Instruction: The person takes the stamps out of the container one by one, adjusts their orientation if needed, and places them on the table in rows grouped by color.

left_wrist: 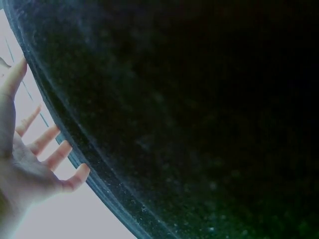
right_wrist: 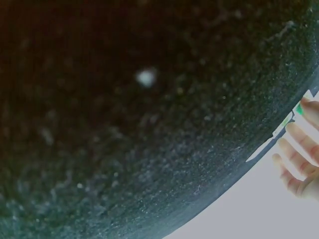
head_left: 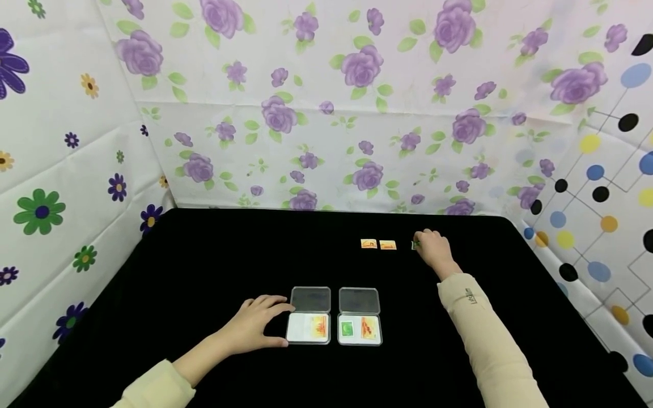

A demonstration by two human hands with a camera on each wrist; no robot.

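Two clear plastic cases lie side by side with their lids folded back. In the left case (head_left: 301, 328) an orange stamp (head_left: 319, 326) lies on the right half of a white base. The right case (head_left: 355, 339) holds a green stamp (head_left: 347, 328) and an orange stamp (head_left: 368, 327). My left hand (head_left: 255, 326) is spread at the left case's left edge, thumb and fingertips at its side. Farther off, my right hand (head_left: 432, 249) pinches a small green stamp (head_left: 414, 245), mostly hidden by the fingers. Green also shows by the thumb in the right wrist view (right_wrist: 299, 108).
Two more orange stamps, one on the left (head_left: 369, 243) and one on the right (head_left: 388, 245), lie to the left of my right hand. Everything rests on a black cloth-covered table (head_left: 229, 255). Flower-patterned sheets (head_left: 326, 141) hang behind and beside it.
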